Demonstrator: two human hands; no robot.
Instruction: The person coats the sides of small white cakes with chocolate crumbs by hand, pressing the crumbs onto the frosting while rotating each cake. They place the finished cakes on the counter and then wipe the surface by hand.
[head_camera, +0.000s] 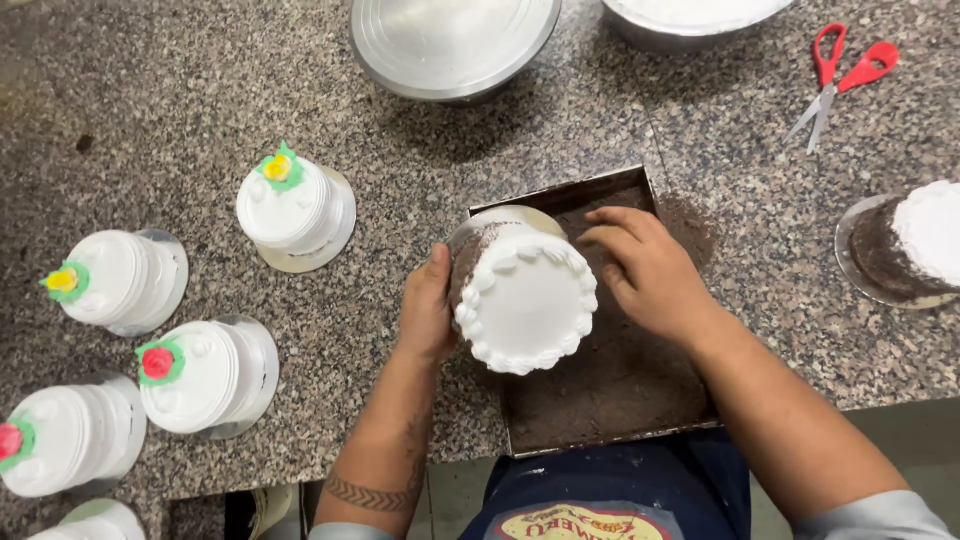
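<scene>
A: Look of the small cake (527, 300)?

B: Round, white cream all over the top, w/ a scalloped piped border around the edge. Dark crumbs stuck on part of the side wall, esp. upper left near the base. Sits on a thin silver cake board (528, 216), seen behind the cake.

A: Which way pointing?

B: Tilted hard, almost on its side. Flat white top faces toward the camera and a bit toward the wearer; base and board face away, toward the far side of the table (180, 90). Long axis (base to top) runs approx. from far to near, not upright.

A: Where exactly?

B: Held over the near-left part of a shallow square metal tray (575, 192) filled w/ dark brown crumbs (610, 385). Tray at the near table edge, right in front of the person.

A: Hands?

B: Left hand (427, 310) clasped on the cake's left side, thumb up along the crumbed wall, other fingers hidden behind/under. Right hand (650, 270) flat on the right side, fingers (612, 232) spread and slightly bent, pressed to the cake where the crumbs are; not closed around anything.

A: Other things around?

B: Left of the table: several finished white cakes (290, 205) on silver boards, each w/ a small coloured flower on top. Far side: a metal turntable (450, 40) and a metal bowl (690, 20). Red-handled scissors (840, 75) far right. One more crumb-coated cake (915, 250) at the right edge, well apart from the tray.
</scene>
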